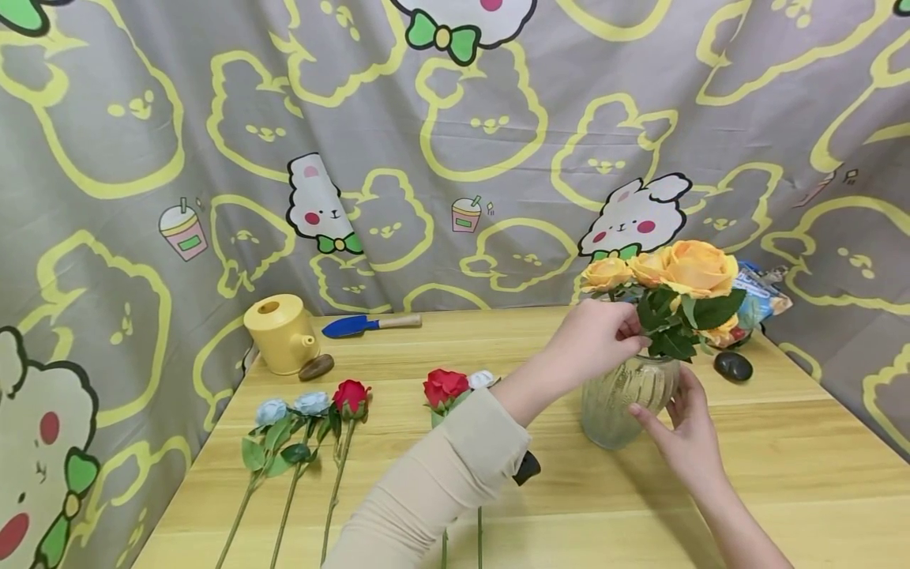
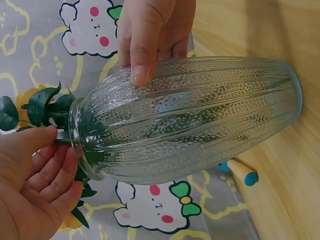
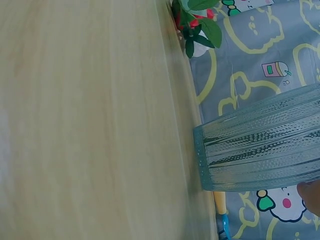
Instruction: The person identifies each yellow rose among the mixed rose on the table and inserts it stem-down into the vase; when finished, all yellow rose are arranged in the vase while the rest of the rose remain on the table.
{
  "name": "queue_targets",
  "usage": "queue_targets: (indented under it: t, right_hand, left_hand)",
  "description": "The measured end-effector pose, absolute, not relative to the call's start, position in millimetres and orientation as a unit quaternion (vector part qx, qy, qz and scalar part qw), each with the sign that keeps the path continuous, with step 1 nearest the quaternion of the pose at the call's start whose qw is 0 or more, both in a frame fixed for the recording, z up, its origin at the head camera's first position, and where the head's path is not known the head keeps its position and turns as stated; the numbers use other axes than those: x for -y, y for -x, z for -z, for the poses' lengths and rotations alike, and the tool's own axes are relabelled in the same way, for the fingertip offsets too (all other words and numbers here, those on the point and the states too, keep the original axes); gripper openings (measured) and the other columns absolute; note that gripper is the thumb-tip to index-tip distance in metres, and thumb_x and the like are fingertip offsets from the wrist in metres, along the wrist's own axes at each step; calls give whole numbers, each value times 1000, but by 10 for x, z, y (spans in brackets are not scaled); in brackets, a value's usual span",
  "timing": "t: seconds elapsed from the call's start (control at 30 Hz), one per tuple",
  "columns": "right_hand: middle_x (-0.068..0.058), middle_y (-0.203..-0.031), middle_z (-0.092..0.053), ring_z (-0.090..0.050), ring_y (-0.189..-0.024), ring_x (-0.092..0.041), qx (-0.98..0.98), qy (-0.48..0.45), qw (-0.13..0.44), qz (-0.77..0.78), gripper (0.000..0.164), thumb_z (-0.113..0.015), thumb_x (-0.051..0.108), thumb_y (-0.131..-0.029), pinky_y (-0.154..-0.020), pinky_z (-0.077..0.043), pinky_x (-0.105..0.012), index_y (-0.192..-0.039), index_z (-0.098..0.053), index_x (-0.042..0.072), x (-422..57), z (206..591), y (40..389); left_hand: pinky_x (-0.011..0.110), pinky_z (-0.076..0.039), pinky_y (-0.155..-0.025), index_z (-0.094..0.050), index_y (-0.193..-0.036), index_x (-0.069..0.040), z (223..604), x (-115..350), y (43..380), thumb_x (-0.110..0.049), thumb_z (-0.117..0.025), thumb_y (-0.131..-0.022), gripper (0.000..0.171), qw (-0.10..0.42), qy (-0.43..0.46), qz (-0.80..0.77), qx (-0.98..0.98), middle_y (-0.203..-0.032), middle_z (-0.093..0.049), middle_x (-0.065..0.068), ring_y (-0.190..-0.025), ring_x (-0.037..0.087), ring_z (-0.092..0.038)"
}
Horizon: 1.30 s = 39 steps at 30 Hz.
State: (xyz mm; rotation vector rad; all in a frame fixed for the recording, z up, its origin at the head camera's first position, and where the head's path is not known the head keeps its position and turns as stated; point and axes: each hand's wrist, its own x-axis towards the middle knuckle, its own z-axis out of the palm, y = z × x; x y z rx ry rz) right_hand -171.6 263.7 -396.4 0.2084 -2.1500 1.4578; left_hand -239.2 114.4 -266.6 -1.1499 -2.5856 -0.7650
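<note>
At the mouth of the ribbed glass vase (image 1: 626,403), my left hand (image 1: 600,336) pinches a green stem (image 2: 63,136) between thumb and fingers. Yellow-orange roses (image 1: 700,269) with dark green leaves (image 1: 664,316) stand in the vase, their heads above its rim. My right hand (image 1: 686,438) holds the vase from the right side, its thumb (image 2: 142,74) against the textured glass. The vase stands upright on the wooden table (image 1: 554,521). Only a bit of a hand shows at the edge of the right wrist view.
Left lie two pale blue flowers (image 1: 311,403) and a red rose (image 1: 351,397). Another red rose (image 1: 445,387) and a white flower (image 1: 480,379) lie partly behind my left sleeve. Farther back are a yellow watering can (image 1: 280,340), a blue trowel (image 1: 351,325) and a brown stone (image 1: 316,367); a black stone (image 1: 733,366) lies right.
</note>
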Motion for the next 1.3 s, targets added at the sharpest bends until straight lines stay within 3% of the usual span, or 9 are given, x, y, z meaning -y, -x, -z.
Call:
queue_targets:
  t: [0.13, 0.2, 0.37, 0.5, 0.67, 0.83, 1.0, 1.3]
  right_hand:
    - [-22, -138, -22, -23, -130, -11, 799, -68, 247, -544, 81, -60, -9, -80, -99, -22, -13, -141, -8, 1, -2650, 3957, 1703]
    - [-25, -139, -21, -22, -131, -12, 801, -66, 242, -544, 81, -60, -7, -81, -99, -22, -12, -141, -7, 1, -2656, 3956, 1705]
    - [-12, -136, -31, -29, -128, -9, 801, -83, 252, -537, 75, -63, -8, -79, -99, -24, -14, -139, -21, 9, -2656, 3958, 1730]
    - [-9, -135, -33, -30, -126, -6, 803, -86, 253, -533, 75, -64, -7, -78, -98, -25, -13, -138, -23, 11, -2639, 3962, 1734]
    - [-11, -135, -33, -31, -125, -5, 808, -79, 249, -529, 76, -64, -6, -79, -97, -25, -12, -139, -22, 12, -2624, 3976, 1744]
    - [-11, -135, -33, -31, -125, -6, 804, -82, 252, -532, 76, -64, -7, -78, -98, -25, -13, -139, -23, 11, -2630, 3971, 1766]
    - [-13, -135, -33, -31, -125, -8, 801, -83, 255, -536, 76, -64, -7, -78, -99, -25, -15, -139, -22, 10, -2626, 3977, 1803]
    - [-11, -137, -33, -31, -126, -7, 807, -103, 250, -525, 78, -62, -8, -79, -99, -24, -14, -141, -20, 13, -2721, 3909, 1861]
  left_hand:
    - [7, -37, -59, -59, -82, -20, 2652, -1143, 2381, -31, -64, -84, 12, 102, 387, 258, 879, -69, -59, -17, -61, -9, -50]
    - [8, -38, -58, -60, -83, -20, 2645, -1144, 2375, -32, -64, -83, 13, 106, 385, 257, 880, -67, -59, -16, -59, -9, -50]
    - [10, -36, -51, -63, -83, -18, 2631, -1134, 2368, -32, -66, -82, 14, 123, 376, 261, 881, -59, -54, -14, -53, -3, -47]
    - [11, -35, -50, -62, -80, -18, 2644, -1096, 2369, -28, -65, -82, 11, 124, 371, 282, 876, -57, -53, -13, -51, -2, -45]
    - [6, -38, -60, -67, -86, -20, 2688, -1026, 2370, -31, -65, -82, 12, 105, 358, 313, 874, -72, -63, -15, -64, -10, -52]
    - [6, -39, -65, -67, -91, -19, 2739, -899, 2406, -32, -64, -83, 15, 92, 347, 344, 868, -81, -64, -16, -71, -12, -52]
    - [10, -42, -70, -66, -95, -13, 2830, -584, 2443, -27, -64, -84, 18, 91, 344, 361, 862, -85, -65, -10, -77, -5, -55]
    - [28, -45, -83, -63, -108, -9, 3170, 431, 2341, -25, -61, -86, 27, 75, 269, 352, 893, -104, -64, 1, -98, 13, -57]
